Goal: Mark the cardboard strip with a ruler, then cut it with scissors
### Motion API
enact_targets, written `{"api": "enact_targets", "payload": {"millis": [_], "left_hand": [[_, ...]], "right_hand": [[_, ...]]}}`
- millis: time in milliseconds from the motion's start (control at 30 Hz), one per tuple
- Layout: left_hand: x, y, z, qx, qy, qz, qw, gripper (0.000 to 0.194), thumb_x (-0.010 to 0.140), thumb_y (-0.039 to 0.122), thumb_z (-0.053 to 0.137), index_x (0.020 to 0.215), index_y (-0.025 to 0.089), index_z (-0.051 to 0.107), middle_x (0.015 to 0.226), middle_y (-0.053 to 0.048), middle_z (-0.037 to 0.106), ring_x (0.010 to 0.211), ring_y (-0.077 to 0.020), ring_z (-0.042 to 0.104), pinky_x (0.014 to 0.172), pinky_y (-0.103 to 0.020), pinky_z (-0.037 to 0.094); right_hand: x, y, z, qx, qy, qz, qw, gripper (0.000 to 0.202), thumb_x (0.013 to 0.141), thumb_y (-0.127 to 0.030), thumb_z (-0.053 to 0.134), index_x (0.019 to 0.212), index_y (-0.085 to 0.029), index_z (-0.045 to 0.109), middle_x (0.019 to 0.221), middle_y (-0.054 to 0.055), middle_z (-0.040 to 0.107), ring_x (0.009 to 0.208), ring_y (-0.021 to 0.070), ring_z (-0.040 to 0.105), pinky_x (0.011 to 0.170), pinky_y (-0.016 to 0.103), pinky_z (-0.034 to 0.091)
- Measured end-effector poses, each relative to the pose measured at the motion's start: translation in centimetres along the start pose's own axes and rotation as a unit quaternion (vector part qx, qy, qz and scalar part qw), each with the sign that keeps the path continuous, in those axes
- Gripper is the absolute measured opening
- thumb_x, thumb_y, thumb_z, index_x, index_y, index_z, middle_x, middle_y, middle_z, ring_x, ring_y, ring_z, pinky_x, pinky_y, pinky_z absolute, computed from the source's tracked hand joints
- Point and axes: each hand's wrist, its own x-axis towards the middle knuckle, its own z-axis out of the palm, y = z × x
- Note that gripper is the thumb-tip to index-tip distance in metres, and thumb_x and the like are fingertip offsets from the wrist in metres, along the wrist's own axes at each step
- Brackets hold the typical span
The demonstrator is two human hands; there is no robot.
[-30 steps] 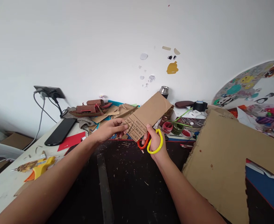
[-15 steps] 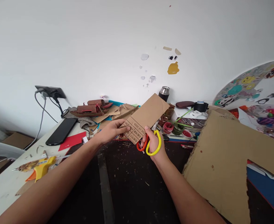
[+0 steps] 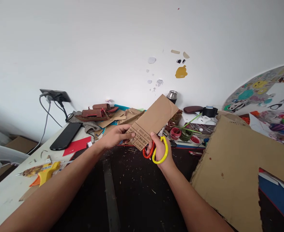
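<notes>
My table point(image 3: 8, 187) stretches below me, and a big sheet point(image 3: 229, 167) of cardboard lies at its right, with a ragged cut-out. A dark mat point(image 3: 137, 199) fills the middle, flecked with scraps, and a ruler point(image 3: 111, 193) lies on it near my left forearm. Above the mat's far edge I hold a small card point(image 3: 157, 116) in the air, tilted, its plain part pointing up and away to the right, its printed end down toward me.

I judge the step in hand to be steadying and looking over this card while the scissors point(image 3: 166, 149) stay ready in my grip. To cut from here would call for a firm left pinch, a right thumb off the card, and the blades brought clear to an edge; I cannot tell how they stand, since the card and hand hide them.

My left fingers point(image 3: 129, 136) are closed to the card's thickness at its left end, thumb on the printed face, the rest behind. My right fingers point(image 3: 155, 138) are curled around the scissors, yellow loop by the thumb, red one beside the other fingers, and the thumb tip touches the card's lower edge.
</notes>
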Motion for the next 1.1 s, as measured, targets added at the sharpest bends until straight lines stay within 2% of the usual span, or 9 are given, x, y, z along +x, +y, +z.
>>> {"api": "enact_targets", "payload": {"millis": [167, 333, 533, 767, 900, 1100], "left_hand": [[-0.1, 0.1, 0.5, 0.005, 0.019, 0.023, 1.000, 0.045, 0.081, 0.058, 0.092, 0.089, 0.017, 0.074, 0.073, 0.002, 0.060, 0.061, -0.0103, 0.046, 0.057, -0.026, 0.040], [-0.1, -0.1, 1.1, -0.011, 0.050, 0.009, 0.999, 0.050, 0.076, 0.060, 0.094, 0.087, 0.017, 0.072, 0.071, 0.003, 0.057, 0.059, -0.0101, 0.045, 0.055, -0.025, 0.036], [-0.2, 0.2, 1.3, 0.037, 0.070, 0.011, 0.997, 0.048, 0.079, 0.061, 0.090, 0.090, 0.018, 0.072, 0.077, 0.001, 0.061, 0.065, -0.0128, 0.049, 0.061, -0.026, 0.043], [0.1, -0.6, 0.7, 0.096, 0.069, 0.035, 0.992, 0.049, 0.085, 0.066, 0.084, 0.091, 0.019, 0.073, 0.086, -0.003, 0.071, 0.084, -0.0212, 0.064, 0.082, -0.034, 0.055], [0.3, -1.1, 0.4, 0.114, 0.065, 0.050, 0.990, 0.051, 0.086, 0.068, 0.083, 0.092, 0.018, 0.075, 0.089, -0.004, 0.073, 0.086, -0.0223, 0.065, 0.083, -0.035, 0.056], [0.3, -1.2, 0.1, 0.059, 0.047, 0.021, 0.997, 0.049, 0.080, 0.062, 0.091, 0.095, 0.017, 0.077, 0.092, -0.005, 0.075, 0.086, -0.0214, 0.066, 0.086, -0.036, 0.056]], "right_hand": [[0.0, -0.3, -0.1, 0.006, 0.004, -0.003, 1.000, 0.059, 0.074, -0.072, 0.087, 0.069, -0.024, 0.054, 0.041, -0.006, 0.051, 0.030, 0.0142, 0.051, 0.030, 0.023, 0.041], [0.0, -0.4, 0.0, 0.021, 0.011, -0.007, 1.000, 0.059, 0.075, -0.070, 0.087, 0.067, -0.023, 0.052, 0.044, -0.006, 0.053, 0.030, 0.0127, 0.051, 0.029, 0.021, 0.040], [-0.2, -0.2, 0.1, 0.019, 0.012, -0.015, 1.000, 0.055, 0.077, -0.066, 0.088, 0.071, -0.023, 0.054, 0.044, -0.007, 0.054, 0.030, 0.0124, 0.051, 0.030, 0.021, 0.040], [0.0, 0.4, -0.2, -0.005, -0.002, -0.031, 0.999, 0.049, 0.082, -0.063, 0.083, 0.074, -0.024, 0.054, 0.042, -0.007, 0.052, 0.030, 0.0138, 0.052, 0.031, 0.022, 0.041], [-0.1, 0.5, -0.1, -0.017, 0.001, -0.036, 0.999, 0.049, 0.083, -0.065, 0.081, 0.077, -0.024, 0.056, 0.042, -0.007, 0.052, 0.030, 0.0144, 0.052, 0.031, 0.022, 0.042], [-0.6, 0.1, 0.1, -0.019, -0.004, -0.041, 0.999, 0.049, 0.084, -0.064, 0.083, 0.078, -0.024, 0.055, 0.044, -0.007, 0.054, 0.031, 0.0132, 0.052, 0.033, 0.021, 0.043]]}}
